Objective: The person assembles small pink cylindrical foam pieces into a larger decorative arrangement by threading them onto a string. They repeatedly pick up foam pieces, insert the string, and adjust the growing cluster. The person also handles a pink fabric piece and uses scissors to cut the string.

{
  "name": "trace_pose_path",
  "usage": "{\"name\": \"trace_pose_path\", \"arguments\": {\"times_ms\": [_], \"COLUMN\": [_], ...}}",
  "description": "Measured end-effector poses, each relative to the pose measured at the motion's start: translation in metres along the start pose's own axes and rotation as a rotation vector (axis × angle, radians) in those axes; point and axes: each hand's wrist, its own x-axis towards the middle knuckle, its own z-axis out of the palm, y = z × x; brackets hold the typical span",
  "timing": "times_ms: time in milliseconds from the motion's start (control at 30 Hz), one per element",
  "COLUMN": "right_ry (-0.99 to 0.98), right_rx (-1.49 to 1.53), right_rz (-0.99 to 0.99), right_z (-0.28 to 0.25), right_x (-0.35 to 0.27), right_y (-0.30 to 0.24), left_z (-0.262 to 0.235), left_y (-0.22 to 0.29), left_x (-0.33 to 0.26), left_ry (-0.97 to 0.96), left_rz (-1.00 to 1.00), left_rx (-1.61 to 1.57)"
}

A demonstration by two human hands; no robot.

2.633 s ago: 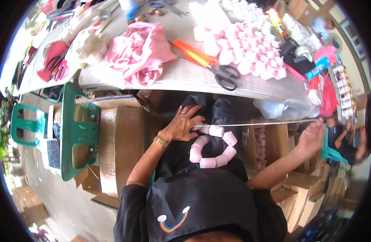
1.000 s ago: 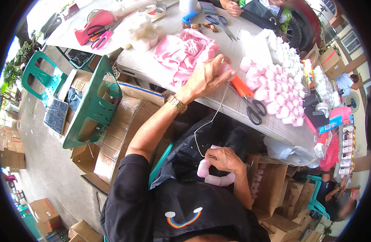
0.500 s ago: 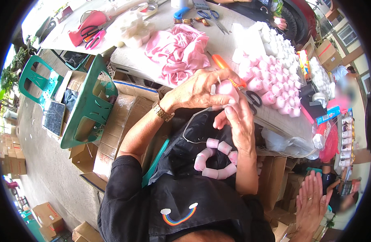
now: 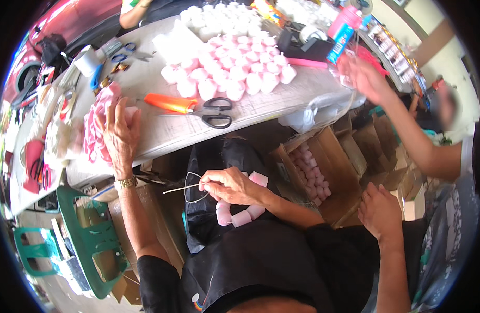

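My left hand [image 4: 119, 128] reaches onto the table, fingers spread over a crumpled pink satin cloth [image 4: 94, 130]. Something pale pink shows beside its thumb; I cannot tell whether it is part of the cloth. Over my lap, my right hand [image 4: 229, 186] is closed in a pinch on a thin white cord [image 4: 187, 189], whose tip sticks out to the left. Strung on the cord, several pink cylindrical pieces [image 4: 242, 218] hang in a curve below that hand, which partly hides them. Between my hands on the tabletop lie an orange-handled tool [image 4: 169, 103] and black-handled scissors [image 4: 217, 113].
Many pink pieces [image 4: 235, 68] and white pieces [image 4: 219, 21] cover the table [image 4: 281, 99] ahead. More pink ones fill a cardboard box [image 4: 328, 161] at right. A co-worker's hands [image 4: 362, 78] show at right. Green chairs [image 4: 86, 235] stand at left.
The view has swung to the right. My left hand has left the pink piece held before me and moved onto the cloth. My right hand has lowered toward my lap, pinching the cord.
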Motion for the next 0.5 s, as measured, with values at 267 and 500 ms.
{"name": "trace_pose_path", "arguments": {"times_ms": [267,500], "right_ry": [0.102,0.264], "right_rx": [-0.094,-0.111], "right_rz": [-0.164,-0.289], "right_z": [-0.010,-0.013], "right_x": [0.002,0.001], "right_y": [-0.005,-0.015], "left_z": [0.018,-0.033], "left_y": [-0.016,0.037], "left_x": [-0.005,-0.006], "left_ry": [-0.091,0.043], "left_rz": [0.015,-0.085], "left_rx": [-0.009,0.067]}}
